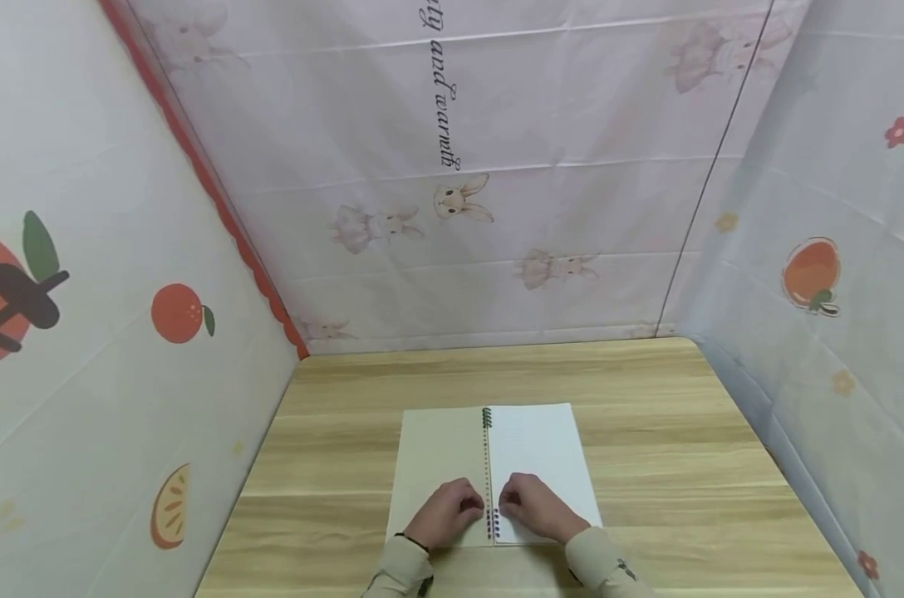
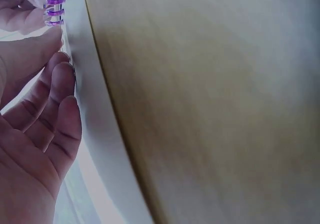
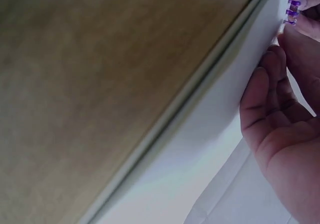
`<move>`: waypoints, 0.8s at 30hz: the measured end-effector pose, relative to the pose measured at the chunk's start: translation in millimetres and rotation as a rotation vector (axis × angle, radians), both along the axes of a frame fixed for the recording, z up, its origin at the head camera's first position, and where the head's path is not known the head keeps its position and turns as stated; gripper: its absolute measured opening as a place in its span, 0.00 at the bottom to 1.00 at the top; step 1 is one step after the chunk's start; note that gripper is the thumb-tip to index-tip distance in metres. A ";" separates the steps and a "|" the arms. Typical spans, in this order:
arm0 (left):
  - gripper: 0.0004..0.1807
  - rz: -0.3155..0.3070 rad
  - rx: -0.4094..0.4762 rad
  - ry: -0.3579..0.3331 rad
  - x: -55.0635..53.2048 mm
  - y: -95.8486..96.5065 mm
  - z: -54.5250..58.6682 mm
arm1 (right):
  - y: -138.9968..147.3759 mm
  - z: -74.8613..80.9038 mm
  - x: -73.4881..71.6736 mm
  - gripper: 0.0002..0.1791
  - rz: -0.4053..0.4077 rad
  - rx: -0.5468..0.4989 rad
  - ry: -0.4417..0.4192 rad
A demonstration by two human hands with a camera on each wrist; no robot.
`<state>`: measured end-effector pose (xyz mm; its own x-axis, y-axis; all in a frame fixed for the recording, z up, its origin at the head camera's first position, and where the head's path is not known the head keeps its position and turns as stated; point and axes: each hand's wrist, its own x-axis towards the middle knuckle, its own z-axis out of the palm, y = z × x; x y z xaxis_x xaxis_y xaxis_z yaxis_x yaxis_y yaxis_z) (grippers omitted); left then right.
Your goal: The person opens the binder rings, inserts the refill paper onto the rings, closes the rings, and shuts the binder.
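Note:
An opened loose-leaf notebook (image 1: 530, 440) lies flat, with a beige cover on the left and white pages on the right. Purple binder rings (image 2: 55, 0) sit at the near end of its spine; black binder rings (image 1: 487, 418) are at the far end. From the left, my left hand (image 1: 444, 511) pinches at the purple rings with curled fingers. My right hand (image 1: 537, 507) does likewise from the right, its fingertips close to the left ones. Both wrist views show the thumbs by the rings, but the exact contact is partly hidden.
The notebook rests on a wood-grain table (image 1: 332, 448). Cloth walls surround the table: a rabbit-print one (image 1: 497, 124) behind, a fruit-print one (image 1: 108, 374) on the left and another (image 1: 818, 349) on the right.

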<state>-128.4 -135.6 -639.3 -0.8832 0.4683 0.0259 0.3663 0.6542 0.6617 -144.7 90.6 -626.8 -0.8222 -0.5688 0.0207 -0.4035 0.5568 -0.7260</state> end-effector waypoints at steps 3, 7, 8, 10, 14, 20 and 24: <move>0.02 -0.001 -0.014 0.019 0.8 1.8 0.9 | 0.4 0.4 1.3 0.05 0.006 -0.003 0.001; 0.02 -0.005 -0.037 0.054 1.8 6.6 2.1 | -1.4 0.4 2.1 0.05 0.006 -0.002 0.002; 0.02 -0.006 -0.044 0.064 1.9 7.8 2.1 | -2.1 0.0 2.1 0.04 0.007 0.000 0.002; 0.03 -0.003 -0.053 0.075 2.1 10.0 2.5 | -3.3 -0.7 1.8 0.04 0.007 0.008 0.002; 0.03 0.012 -0.070 0.074 2.3 12.1 2.1 | -5.1 -2.2 1.6 0.04 0.005 0.026 -0.003; 0.03 0.001 -0.080 0.090 1.7 13.8 4.6 | -6.3 -1.4 2.7 0.02 0.012 0.021 0.042; 0.03 -0.014 -0.090 0.102 0.4 15.5 6.7 | -7.1 -1.0 2.3 0.03 0.005 0.029 0.066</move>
<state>-128.1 -120.1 -632.6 -0.8715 0.4850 0.0726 0.4381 0.7035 0.5596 -142.4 83.5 -627.8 -0.8165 -0.5745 0.0581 -0.4530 0.5750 -0.6813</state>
